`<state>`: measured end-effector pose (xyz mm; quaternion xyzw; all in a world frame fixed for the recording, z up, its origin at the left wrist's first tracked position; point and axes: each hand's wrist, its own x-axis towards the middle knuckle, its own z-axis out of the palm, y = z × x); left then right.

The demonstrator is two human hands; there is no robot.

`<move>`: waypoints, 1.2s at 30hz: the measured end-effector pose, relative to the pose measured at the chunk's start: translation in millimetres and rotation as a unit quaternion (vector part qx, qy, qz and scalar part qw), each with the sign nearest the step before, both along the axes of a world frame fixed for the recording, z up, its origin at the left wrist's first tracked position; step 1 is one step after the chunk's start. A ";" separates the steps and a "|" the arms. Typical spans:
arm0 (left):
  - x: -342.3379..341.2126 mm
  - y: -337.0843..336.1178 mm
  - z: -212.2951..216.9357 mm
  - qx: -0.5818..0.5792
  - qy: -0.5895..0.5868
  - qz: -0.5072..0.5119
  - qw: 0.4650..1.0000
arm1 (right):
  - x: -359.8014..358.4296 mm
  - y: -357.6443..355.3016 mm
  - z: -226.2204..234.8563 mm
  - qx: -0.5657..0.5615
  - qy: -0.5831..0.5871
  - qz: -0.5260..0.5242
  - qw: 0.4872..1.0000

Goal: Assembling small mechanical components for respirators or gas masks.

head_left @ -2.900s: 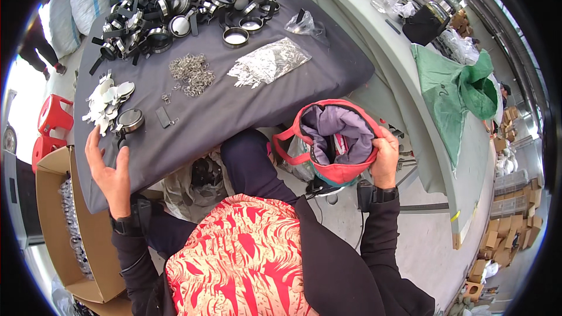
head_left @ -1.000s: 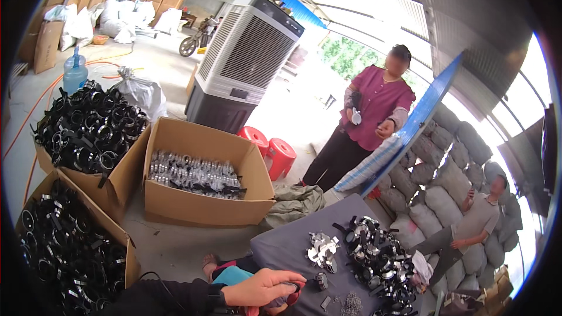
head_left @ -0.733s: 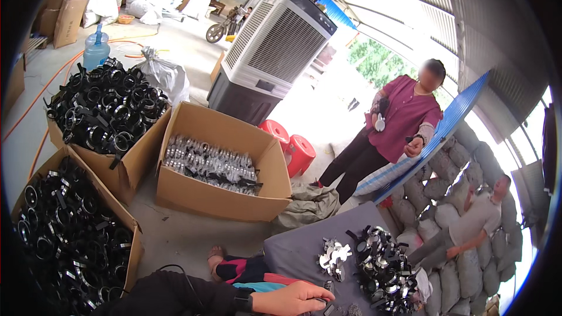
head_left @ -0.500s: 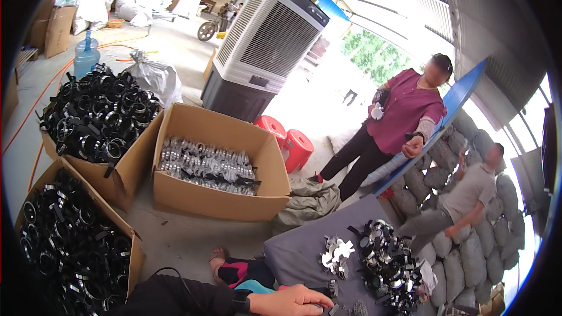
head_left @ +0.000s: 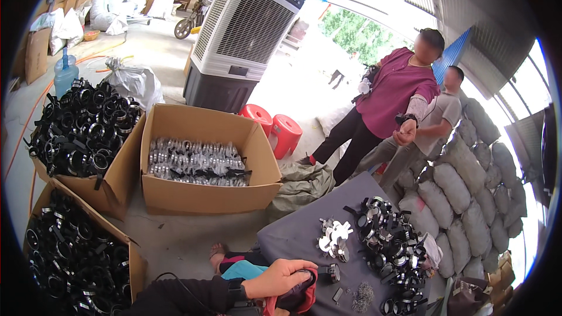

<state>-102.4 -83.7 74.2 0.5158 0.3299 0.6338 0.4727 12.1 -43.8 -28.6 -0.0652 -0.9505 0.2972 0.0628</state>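
Observation:
My left hand [head_left: 280,278] reaches in from the lower edge in a black sleeve with a wrist watch. It is closed over the dark rim of a red bag [head_left: 293,299] at the near edge of a grey-covered table [head_left: 298,237]. Just past the fingers on the cloth lie a small black clamp [head_left: 332,273], a cluster of pale metal pieces [head_left: 332,237] and a heap of black ring clamps [head_left: 393,248]. My right hand is out of the picture.
On the floor stand three open cardboard boxes: one of silvery parts [head_left: 199,164] and two of black rings [head_left: 82,129] [head_left: 70,257]. Behind them are a large air cooler [head_left: 246,29] and red stools [head_left: 275,126]. A standing person [head_left: 392,93] and a seated person [head_left: 436,126] are by stacked sacks [head_left: 468,187].
The view has swung from straight down on the table toward the floor and boxes at the left. Before, my right hand held the red bag; now my left hand grips it.

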 end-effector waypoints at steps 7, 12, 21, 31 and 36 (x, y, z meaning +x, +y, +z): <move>-12.7 -2.5 2.4 -0.064 0.063 0.005 0.996 | 3.1 -9.5 -12.5 -0.047 0.002 -0.001 0.999; -18.8 3.2 -18.3 -0.038 0.093 0.029 0.995 | -2.4 -12.0 -18.5 -0.075 0.002 0.007 0.997; -30.1 -3.7 -23.2 -0.091 0.084 0.043 0.991 | -8.1 -15.1 -22.2 -0.115 -0.006 0.013 0.993; -38.9 -10.8 -12.2 -0.087 0.017 0.061 0.994 | -5.3 -16.4 -23.9 -0.153 -0.009 0.001 0.988; -37.2 -19.8 8.1 -0.087 0.015 0.074 0.993 | -1.8 -21.6 -13.9 -0.164 0.003 -0.009 0.986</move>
